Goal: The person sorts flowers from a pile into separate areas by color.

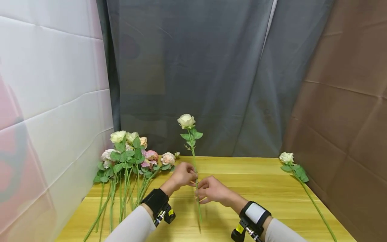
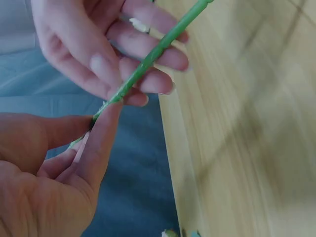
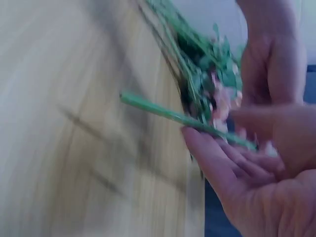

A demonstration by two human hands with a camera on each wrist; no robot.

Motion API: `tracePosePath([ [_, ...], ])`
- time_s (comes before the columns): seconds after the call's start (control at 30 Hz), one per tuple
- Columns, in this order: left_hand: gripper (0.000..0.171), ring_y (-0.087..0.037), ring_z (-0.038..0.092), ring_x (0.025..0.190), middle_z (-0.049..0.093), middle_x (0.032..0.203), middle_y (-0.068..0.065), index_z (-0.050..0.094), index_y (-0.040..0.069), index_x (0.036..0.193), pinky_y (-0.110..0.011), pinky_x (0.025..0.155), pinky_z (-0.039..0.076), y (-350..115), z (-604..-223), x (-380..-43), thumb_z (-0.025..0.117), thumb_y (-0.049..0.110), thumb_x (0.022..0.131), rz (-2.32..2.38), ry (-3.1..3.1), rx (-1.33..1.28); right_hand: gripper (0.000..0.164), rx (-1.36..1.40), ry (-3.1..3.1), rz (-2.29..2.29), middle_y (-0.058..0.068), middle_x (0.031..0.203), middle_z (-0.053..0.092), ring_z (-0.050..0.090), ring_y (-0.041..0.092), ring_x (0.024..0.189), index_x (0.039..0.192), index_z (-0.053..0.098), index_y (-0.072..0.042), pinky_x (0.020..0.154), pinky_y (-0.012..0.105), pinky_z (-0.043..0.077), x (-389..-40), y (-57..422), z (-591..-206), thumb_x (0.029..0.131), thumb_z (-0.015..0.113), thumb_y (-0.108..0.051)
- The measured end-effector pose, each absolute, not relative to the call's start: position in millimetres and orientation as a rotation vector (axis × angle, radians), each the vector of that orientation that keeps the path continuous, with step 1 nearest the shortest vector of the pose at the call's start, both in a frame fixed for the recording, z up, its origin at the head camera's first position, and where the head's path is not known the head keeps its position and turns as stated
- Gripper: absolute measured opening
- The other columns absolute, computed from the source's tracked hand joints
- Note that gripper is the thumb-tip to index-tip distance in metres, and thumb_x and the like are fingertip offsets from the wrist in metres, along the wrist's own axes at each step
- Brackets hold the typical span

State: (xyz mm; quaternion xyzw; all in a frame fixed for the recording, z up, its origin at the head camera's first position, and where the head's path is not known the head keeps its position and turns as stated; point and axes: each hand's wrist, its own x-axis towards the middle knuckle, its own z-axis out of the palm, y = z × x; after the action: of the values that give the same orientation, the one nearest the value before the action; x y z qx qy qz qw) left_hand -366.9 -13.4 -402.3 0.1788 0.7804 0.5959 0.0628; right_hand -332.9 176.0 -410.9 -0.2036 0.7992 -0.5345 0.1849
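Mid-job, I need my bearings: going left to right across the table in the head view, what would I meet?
Loose bunch of mixed flowers → left hand → held white rose's stem → right hand → white rose lying alone.

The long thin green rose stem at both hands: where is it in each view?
Head: the long thin green stem, nearly upright, just below centre.
Left wrist: the stem slants from top centre-right down leftward.
Right wrist: the stem crosses the middle, descending rightward.
Shared landmark: light wooden tabletop.
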Motion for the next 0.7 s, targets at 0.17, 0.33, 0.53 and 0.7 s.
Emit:
tracePosePath([
  [0.17,0.003,-0.035,0.072,0.076,0.067,0.088,-0.029,0.061,-0.01,0.091,-0.039,0.064,0.065,-9.3,-406.4,-362.7,0.063,-0.012,0.093,1.816,2.372,0.544,0.007,-0.591,2.274,-1.537,0.021,0.085,0.071,0.074,0.043,0.083,0.095,0.059,0.014,0.074,0.051,0.064,-330.8,167.7,-416.3,0.092,0.055,0.009],
  [0.33,0.019,-0.036,0.073,0.081,0.068,0.093,-0.024,0.062,-0.012,0.109,-0.041,0.069,0.065,-16.6,-408.4,-361.8,0.069,-0.002,0.095,1.774,2.376,0.55,0.009,-0.628,2.303,-1.505,0.023,0.085,0.071,0.073,0.046,0.084,0.098,0.058,0.015,0.074,0.052,0.064,-330.6,171.3,-418.0,0.095,0.053,0.008],
  [0.53,0.033,-0.033,0.073,0.083,0.066,0.094,-0.018,0.061,-0.013,0.118,-0.042,0.07,0.065,-38.5,-404.4,-366.4,0.073,0.007,0.095,1.697,2.476,0.521,0.007,-0.63,2.335,-1.495,0.027,0.082,0.068,0.072,0.046,0.084,0.093,0.055,0.014,0.074,0.053,0.064,-331.4,180.8,-415.0,0.095,0.052,0.008],
  [0.7,0.026,-0.037,0.072,0.087,0.066,0.093,-0.016,0.063,-0.01,0.113,-0.039,0.068,0.065,-67.1,-403.3,-369.5,0.072,0.007,0.095,1.625,2.592,0.461,0.006,-0.596,2.368,-1.483,0.026,0.088,0.067,0.071,0.046,0.084,0.095,0.052,0.014,0.074,0.051,0.064,-331.3,197.0,-416.3,0.097,0.051,0.009],
])
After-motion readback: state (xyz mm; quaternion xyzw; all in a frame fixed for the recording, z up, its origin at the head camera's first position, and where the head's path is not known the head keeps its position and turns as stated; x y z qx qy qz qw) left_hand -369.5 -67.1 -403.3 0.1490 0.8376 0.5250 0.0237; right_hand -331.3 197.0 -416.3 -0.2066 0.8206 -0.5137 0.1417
